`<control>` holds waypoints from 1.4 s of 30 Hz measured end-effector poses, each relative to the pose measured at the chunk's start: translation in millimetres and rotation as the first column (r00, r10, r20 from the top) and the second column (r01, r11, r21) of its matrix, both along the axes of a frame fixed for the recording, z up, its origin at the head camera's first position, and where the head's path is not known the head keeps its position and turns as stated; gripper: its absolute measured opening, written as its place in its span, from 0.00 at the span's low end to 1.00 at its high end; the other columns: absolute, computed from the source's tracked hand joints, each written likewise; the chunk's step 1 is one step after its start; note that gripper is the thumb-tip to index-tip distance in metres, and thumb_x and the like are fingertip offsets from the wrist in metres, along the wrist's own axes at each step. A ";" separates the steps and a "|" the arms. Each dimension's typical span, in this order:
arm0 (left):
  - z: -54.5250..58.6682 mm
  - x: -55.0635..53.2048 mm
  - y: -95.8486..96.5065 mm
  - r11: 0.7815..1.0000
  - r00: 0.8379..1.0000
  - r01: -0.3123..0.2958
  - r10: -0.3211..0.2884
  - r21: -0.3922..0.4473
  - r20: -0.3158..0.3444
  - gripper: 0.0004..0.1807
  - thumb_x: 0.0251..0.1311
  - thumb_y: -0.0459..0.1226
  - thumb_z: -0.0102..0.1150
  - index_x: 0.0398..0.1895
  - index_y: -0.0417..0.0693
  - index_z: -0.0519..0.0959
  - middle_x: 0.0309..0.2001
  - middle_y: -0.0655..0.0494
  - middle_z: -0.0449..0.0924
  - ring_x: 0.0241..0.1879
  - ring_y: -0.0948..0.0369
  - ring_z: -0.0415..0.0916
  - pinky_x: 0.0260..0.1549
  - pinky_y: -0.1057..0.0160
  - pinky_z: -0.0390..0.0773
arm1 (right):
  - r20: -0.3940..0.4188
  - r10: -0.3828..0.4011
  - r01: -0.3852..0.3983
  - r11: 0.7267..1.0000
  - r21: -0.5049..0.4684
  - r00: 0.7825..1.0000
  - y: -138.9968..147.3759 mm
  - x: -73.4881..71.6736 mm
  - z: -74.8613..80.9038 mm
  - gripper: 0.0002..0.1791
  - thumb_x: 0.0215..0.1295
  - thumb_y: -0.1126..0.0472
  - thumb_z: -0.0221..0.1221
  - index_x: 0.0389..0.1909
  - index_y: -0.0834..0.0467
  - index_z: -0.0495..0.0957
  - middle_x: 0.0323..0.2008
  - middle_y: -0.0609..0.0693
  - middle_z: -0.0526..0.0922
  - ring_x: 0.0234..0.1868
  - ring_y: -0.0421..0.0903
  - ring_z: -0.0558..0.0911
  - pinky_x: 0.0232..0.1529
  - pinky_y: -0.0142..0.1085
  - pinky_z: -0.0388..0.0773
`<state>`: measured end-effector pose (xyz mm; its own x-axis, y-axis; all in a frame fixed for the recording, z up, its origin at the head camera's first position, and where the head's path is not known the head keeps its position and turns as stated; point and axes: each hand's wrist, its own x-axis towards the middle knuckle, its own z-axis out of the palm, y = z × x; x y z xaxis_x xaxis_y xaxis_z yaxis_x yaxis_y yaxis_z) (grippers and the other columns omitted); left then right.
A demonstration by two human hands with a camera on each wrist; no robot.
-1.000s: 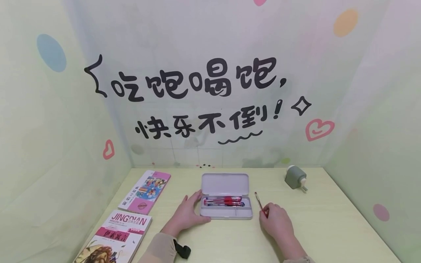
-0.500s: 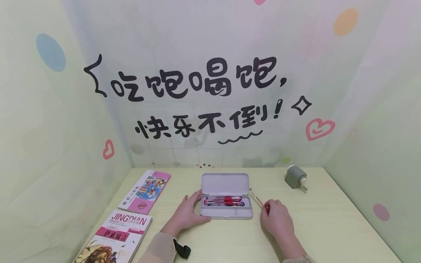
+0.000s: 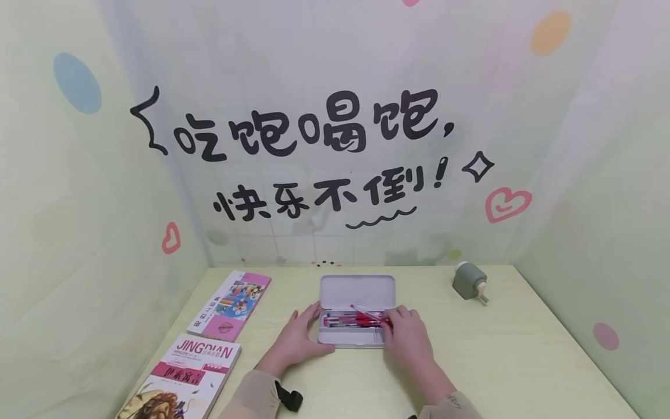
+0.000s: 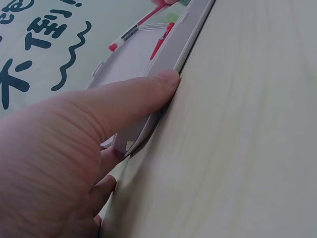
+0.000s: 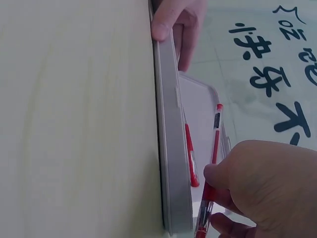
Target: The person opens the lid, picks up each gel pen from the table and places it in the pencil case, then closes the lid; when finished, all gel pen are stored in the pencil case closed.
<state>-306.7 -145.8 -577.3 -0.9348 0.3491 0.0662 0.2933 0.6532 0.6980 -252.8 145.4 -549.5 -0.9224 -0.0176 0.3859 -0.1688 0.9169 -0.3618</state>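
A pale lilac pencil case (image 3: 345,338) lies on the table, its lid (image 3: 357,293) raised at the back. My left hand (image 3: 298,344) grips the left end of the case, the thumb against the front wall in the left wrist view and the other fingers round the end. My right hand (image 3: 413,340) pinches a clear pen with a red grip (image 5: 216,141) between thumb and fingers. It slants over the tray, its red end pointing left and toward the lid. Several pens (image 3: 335,321) lie in the rear compartment, partly covered by the held pen and the right hand.
Two books, one pink and white (image 3: 230,308) and one with an animal picture (image 3: 191,372), lie at the left. At the back right sits a grey blocky object (image 3: 469,282) with a white cap and a short nozzle. Printed curtains enclose the table's back and sides.
My right hand has moved left from beside the case to over its right end, bringing the pen across the tray. The left hand keeps its hold on the case.
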 end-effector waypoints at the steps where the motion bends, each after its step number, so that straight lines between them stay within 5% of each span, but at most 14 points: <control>1: -0.4 -0.1 -0.4 1.000 1.000 0.000 0.000 0.000 -0.001 0.68 0.46 0.59 0.87 0.89 0.50 0.59 0.82 0.48 0.73 0.86 0.38 0.60 0.90 0.31 0.41 | -0.021 0.021 -0.020 0.999 0.026 1.000 -5.9 -1.4 0.0 0.05 0.72 0.60 0.70 0.45 0.55 0.87 0.43 0.51 0.86 0.44 0.53 0.80 0.49 0.51 0.85; 8: -1.1 -0.1 -1.8 1.000 1.000 0.006 -0.006 0.005 -0.006 0.68 0.47 0.59 0.87 0.89 0.48 0.59 0.81 0.48 0.74 0.86 0.39 0.61 0.90 0.31 0.41 | -0.064 0.094 -0.085 0.987 0.136 0.993 -33.9 -7.9 1.8 0.04 0.67 0.58 0.75 0.39 0.49 0.90 0.37 0.45 0.84 0.42 0.47 0.76 0.45 0.44 0.80; 21: 1.2 -1.4 -3.5 1.000 1.000 0.001 -0.001 0.001 -0.014 0.69 0.46 0.59 0.87 0.89 0.48 0.59 0.80 0.48 0.75 0.85 0.37 0.61 0.89 0.30 0.42 | -0.065 0.117 -0.110 0.989 0.103 0.991 -43.0 -20.2 0.8 0.06 0.62 0.62 0.78 0.38 0.48 0.93 0.36 0.43 0.86 0.39 0.45 0.74 0.44 0.42 0.78; 28: -1.7 -0.6 -2.4 1.000 1.000 0.008 -0.008 -0.003 -0.012 0.69 0.46 0.60 0.87 0.89 0.48 0.59 0.81 0.48 0.74 0.85 0.37 0.60 0.89 0.29 0.42 | 0.017 0.084 -0.083 0.996 -0.015 0.996 -34.9 -25.8 5.9 0.10 0.68 0.54 0.76 0.47 0.50 0.91 0.47 0.49 0.88 0.49 0.51 0.80 0.56 0.52 0.84; 35: -1.5 -1.0 -2.0 1.000 1.000 0.022 -0.022 0.002 -0.021 0.70 0.46 0.59 0.87 0.88 0.45 0.58 0.80 0.47 0.75 0.84 0.40 0.64 0.90 0.32 0.41 | -0.078 -0.021 0.012 0.992 -0.122 0.997 -14.5 -50.7 19.3 0.20 0.75 0.50 0.69 0.60 0.55 0.87 0.61 0.62 0.84 0.60 0.66 0.82 0.63 0.62 0.84; 42: 0.0 -0.7 -2.9 1.000 1.000 0.013 -0.013 0.008 -0.007 0.69 0.47 0.59 0.87 0.88 0.45 0.58 0.81 0.48 0.74 0.86 0.39 0.61 0.90 0.32 0.41 | 0.095 -0.134 0.158 0.925 -0.346 0.987 -0.5 -76.2 27.8 0.32 0.81 0.41 0.59 0.76 0.53 0.75 0.73 0.68 0.74 0.70 0.72 0.76 0.69 0.69 0.76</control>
<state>-307.3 -148.7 -577.3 -0.9297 0.3605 0.0753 0.3064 0.6437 0.7013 -329.0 144.9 -521.6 -0.9287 0.2444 0.2789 -0.0063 0.7416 -0.6708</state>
